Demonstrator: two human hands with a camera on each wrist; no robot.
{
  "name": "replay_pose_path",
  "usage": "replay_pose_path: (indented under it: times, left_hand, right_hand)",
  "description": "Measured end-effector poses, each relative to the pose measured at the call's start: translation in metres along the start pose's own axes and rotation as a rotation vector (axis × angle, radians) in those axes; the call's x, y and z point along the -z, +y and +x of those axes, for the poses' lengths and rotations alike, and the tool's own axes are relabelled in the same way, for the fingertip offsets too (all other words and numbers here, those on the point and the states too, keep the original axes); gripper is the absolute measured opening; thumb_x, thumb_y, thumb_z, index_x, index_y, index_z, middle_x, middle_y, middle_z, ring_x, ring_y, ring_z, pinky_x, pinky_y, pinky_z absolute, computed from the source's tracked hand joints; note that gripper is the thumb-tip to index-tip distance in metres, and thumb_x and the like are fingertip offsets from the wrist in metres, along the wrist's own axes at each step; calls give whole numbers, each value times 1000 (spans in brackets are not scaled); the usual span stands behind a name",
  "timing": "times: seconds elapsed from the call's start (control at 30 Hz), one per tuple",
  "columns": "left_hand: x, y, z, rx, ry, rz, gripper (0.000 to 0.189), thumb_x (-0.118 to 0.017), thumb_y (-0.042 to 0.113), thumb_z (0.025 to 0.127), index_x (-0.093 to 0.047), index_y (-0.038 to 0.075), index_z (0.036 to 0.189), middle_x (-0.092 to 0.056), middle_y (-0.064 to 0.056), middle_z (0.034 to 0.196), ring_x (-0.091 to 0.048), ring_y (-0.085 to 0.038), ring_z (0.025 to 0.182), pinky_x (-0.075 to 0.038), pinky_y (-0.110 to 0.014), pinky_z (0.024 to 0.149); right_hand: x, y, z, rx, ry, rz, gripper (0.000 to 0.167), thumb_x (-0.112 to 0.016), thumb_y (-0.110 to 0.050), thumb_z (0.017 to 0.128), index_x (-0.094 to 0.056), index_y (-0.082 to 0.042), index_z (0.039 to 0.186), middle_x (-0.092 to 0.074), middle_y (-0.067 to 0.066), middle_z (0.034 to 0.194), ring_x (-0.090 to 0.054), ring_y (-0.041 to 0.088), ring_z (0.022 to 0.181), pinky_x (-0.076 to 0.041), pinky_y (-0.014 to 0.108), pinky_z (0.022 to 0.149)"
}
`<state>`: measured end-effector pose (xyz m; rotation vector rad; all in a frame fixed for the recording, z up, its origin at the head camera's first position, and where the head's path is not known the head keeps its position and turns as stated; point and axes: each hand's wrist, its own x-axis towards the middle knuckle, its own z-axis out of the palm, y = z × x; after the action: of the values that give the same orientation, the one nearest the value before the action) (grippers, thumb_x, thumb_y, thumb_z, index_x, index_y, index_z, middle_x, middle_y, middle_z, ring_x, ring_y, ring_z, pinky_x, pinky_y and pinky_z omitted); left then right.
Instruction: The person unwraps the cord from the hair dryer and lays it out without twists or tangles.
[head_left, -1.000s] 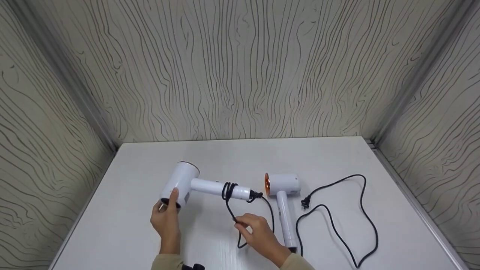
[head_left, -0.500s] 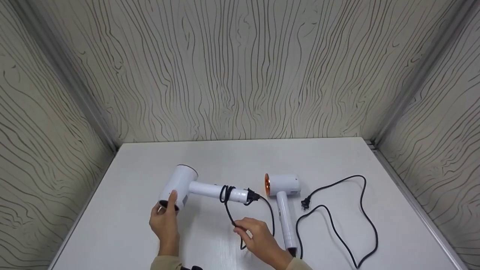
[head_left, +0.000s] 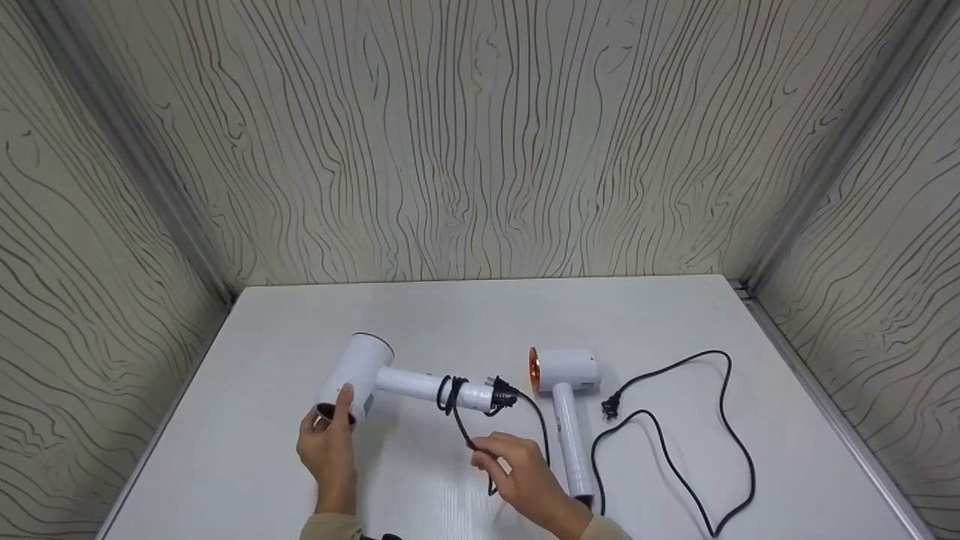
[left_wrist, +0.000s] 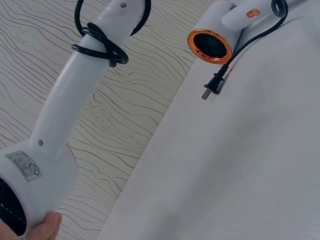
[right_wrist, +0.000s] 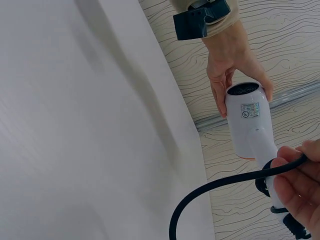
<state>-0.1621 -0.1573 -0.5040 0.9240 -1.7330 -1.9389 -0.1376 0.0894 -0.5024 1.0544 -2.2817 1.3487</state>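
A white hair dryer (head_left: 360, 367) is held up over the table, its handle pointing right. My left hand (head_left: 328, 454) grips the rear end of its barrel, thumb on the near side. Several turns of black cord (left_wrist: 102, 45) are wound around the handle. My right hand (head_left: 521, 476) pinches that cord between thumb and fingertips, below the handle. In the right wrist view the cord (right_wrist: 220, 185) curves away from my fingers. A black plug (left_wrist: 215, 82) with metal prongs is seen near the second dryer's orange ring in the left wrist view.
A second white hair dryer (head_left: 568, 369) with an orange-rimmed front lies right of my hands on the white table (head_left: 420, 307). Its black cord (head_left: 726, 405) spreads loosely to the right, with a plug (head_left: 611, 405) beside the barrel. Wood-patterned walls (head_left: 480, 150) enclose the table.
The held hair dryer has dropped slightly, and its handle end tilts lower. Plug prongs now show beside that end. The right hand keeps its pinch on the cord, and the hanging cord loop has narrowed.
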Motion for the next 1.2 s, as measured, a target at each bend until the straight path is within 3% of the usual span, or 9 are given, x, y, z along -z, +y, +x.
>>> replay_pose_path:
  times: [0.13, 0.23, 0.57, 0.73, 0.97, 1.2]
  left_hand:
    - [0, -1, -1, -12, 14, 3, 80, -68, 49, 84, -43, -5, 138, -54, -30, 135, -55, -40, 124, -52, -9, 73]
    - [0, -1, 0, -16, 24, 5, 79, -68, 48, 84, -44, -5, 137, -55, -30, 134, -55, -39, 123, -50, -7, 70]
    - [0, -1, 1, -31, 29, 38, 79, -70, 48, 83, -44, -5, 137, -55, -30, 133, -56, -41, 123, -53, -11, 74]
    - [2, -2, 2, -32, 28, 54, 80, -69, 47, 83, -43, -4, 139, -54, -30, 135, -56, -42, 124, -58, -20, 82]
    - [6, -3, 2, -20, 15, 65, 82, -70, 48, 83, -41, -3, 140, -53, -29, 135, -55, -41, 124, -54, -13, 76]
    - [7, -4, 4, -21, 6, 84, 82, -70, 46, 83, -40, -5, 141, -52, -31, 135, -55, -43, 124, -57, -25, 87]
  right_hand:
    - [3, -2, 3, 14, 28, 14, 12, -58, -4, 93, -70, -2, 95, -68, 7, 74, -62, 14, 65, -51, 13, 59]
    - [6, -3, 4, 35, 50, 10, 11, -59, -1, 92, -70, -1, 96, -67, 8, 73, -62, 14, 64, -50, 11, 59]
    - [15, -4, 9, 72, 126, -36, 12, -63, 4, 87, -70, 0, 96, -67, 7, 73, -61, 14, 62, -48, 9, 58]
    - [18, -2, 10, 92, 166, -49, 12, -65, 6, 85, -70, 1, 95, -67, 7, 73, -61, 13, 63, -46, 8, 58]
    - [19, 1, 10, 116, 190, -35, 12, -67, 7, 83, -71, 2, 93, -69, 7, 73, -62, 12, 63, -47, 9, 59]
    - [23, 5, 11, 114, 211, -69, 15, -69, 7, 81, -72, -1, 93, -70, 6, 76, -63, 11, 65, -50, 10, 62]
